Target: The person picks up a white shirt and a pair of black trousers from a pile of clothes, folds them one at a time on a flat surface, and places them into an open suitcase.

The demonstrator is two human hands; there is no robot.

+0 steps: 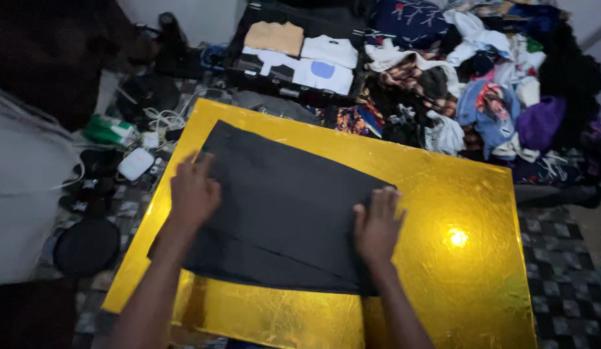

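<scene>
I am pressing my left hand (194, 192) and right hand (378, 226) flat, fingers spread, grasping nothing, on the folded black garment (281, 207) lying on the gold board (442, 194). Fabric seems soft, light, limp; best gripped at edges or corners.

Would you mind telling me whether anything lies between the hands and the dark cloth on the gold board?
Nothing visible does: the left hand and right hand both rest flat on the dark cloth.
</scene>
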